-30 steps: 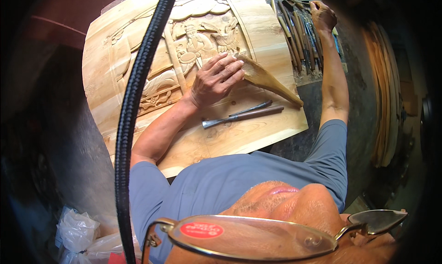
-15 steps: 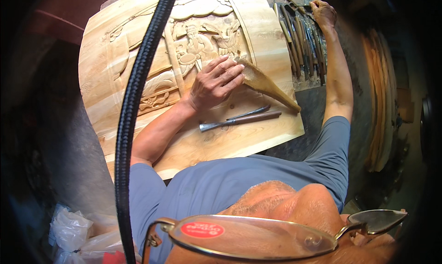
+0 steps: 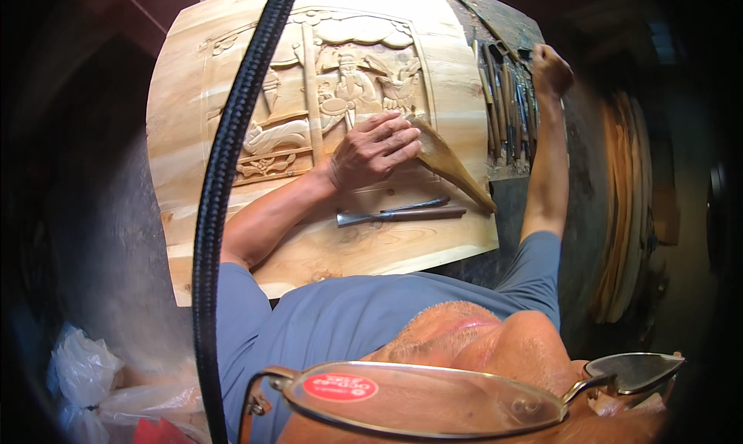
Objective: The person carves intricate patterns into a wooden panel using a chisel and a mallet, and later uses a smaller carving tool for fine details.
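My left hand (image 3: pixel 375 150) is closed loosely on the broad upper end of a tapered yellowish-brown wooden tool (image 3: pixel 457 172), resting on a pale wooden panel (image 3: pixel 182 111) with relief figures (image 3: pixel 348 88). Two chisels, one wide-bladed (image 3: pixel 402 215), one thinner (image 3: pixel 418 203), lie below that hand. At the upper right, my right hand (image 3: pixel 552 71) has its fingers closed beside rows of wood-handled carving tools (image 3: pixel 503 104); what it grips is hidden.
A dark braided cable (image 3: pixel 232 134) crosses the view at left. Long wooden boards (image 3: pixel 623 204) stand at right. Clear plastic bags (image 3: pixel 85 367) sit at lower left. A dark worn bench (image 3: pixel 515 204) shows under the panel.
The panel, tools and both my hands sit somewhat lower in the view. My right hand has turned into a tighter curl at the rack; my left hand stays on the wooden tool.
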Tool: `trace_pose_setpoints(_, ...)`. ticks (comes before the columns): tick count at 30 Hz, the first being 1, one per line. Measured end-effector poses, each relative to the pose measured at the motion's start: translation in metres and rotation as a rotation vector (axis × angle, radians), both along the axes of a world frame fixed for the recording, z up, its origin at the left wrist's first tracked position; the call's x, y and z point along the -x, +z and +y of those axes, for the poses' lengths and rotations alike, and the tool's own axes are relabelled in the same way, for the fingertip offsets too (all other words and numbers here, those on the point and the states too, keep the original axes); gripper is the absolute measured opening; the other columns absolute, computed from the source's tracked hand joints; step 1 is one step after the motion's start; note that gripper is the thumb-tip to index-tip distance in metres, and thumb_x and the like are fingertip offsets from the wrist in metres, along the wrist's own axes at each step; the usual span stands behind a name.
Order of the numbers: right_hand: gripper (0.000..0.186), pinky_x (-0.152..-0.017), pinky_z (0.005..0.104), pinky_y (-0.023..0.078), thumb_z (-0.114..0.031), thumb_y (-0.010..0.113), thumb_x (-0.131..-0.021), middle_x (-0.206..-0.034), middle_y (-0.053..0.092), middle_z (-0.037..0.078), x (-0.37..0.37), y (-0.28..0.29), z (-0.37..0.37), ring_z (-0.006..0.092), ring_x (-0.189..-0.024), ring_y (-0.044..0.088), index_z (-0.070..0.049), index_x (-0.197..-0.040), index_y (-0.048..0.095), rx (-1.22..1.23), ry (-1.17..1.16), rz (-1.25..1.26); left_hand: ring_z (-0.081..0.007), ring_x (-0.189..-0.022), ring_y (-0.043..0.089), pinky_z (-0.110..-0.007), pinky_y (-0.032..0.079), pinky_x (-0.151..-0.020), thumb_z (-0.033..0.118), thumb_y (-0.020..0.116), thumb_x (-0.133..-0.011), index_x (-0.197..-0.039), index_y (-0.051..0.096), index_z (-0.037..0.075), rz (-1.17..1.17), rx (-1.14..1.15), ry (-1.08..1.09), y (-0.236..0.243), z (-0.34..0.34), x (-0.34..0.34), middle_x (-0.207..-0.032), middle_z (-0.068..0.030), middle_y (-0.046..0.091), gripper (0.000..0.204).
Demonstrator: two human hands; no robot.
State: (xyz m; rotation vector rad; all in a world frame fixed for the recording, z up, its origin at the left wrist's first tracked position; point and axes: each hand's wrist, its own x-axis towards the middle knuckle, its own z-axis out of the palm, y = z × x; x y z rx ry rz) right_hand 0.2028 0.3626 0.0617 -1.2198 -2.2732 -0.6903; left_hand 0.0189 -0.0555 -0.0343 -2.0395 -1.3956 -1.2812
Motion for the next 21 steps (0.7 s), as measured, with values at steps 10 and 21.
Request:
trace_pose_setpoints(10, 0.011, -0.054, 0.0258, 0.051, -0.001, 0.080, -0.091, -0.087, 0.079, 0.011, -0.038, 0.004, -0.316, 0.0143, -0.060, 0.067, 0.000, -0.101, 0.080, 0.265, 0.695, 0.438, -0.0088, -0.064, 0.060, -0.026, 0.041, -0.052, 0.018, 0.077, -0.092, -0.140, 0.068, 0.009, 0.057, -0.085, -0.057, 0.003, -0.019, -0.013, -0.094, 0.0003, 0.072, 0.050)
trace_pose_setpoints(21, 0.027, -0.060, 0.0328, 0.054, -0.018, 0.075, -0.097, -0.084, 0.077, 0.012, -0.039, 0.012, -0.365, 0.0198, -0.064, 0.070, 0.005, -0.112, 0.076, 0.519, 1.030, 0.491, -0.0124, -0.058, 0.061, -0.028, 0.044, -0.049, 0.013, 0.080, -0.085, -0.123, 0.076, 0.011, -0.023, -0.055, 0.058, 0.021, -0.015, -0.007, -0.074, 0.0013, 0.068, 0.039)
